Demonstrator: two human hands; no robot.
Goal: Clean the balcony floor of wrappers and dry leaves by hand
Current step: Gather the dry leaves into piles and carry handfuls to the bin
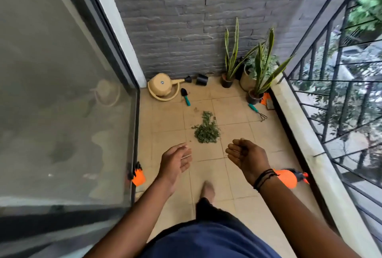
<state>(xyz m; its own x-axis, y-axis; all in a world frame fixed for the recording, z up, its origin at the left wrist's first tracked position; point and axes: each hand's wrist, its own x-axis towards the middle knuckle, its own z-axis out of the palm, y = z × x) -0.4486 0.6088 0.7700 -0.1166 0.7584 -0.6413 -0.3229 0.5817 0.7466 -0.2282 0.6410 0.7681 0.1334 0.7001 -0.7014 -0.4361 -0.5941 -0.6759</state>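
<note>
Hovering at lower centre of the frame, the left hand [175, 161] and right hand [245, 157] held nothing, fingers loosely curled; the leaf pile [206, 129] lay on the floor tiles [237, 113] just above them; gathering seemingly came next, calling for a stoop and 2-handed scoop.

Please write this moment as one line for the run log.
left hand: open, empty | right hand: loosely curled, empty | leaf pile: on floor ahead, untouched | wrappers: none seen
</note>
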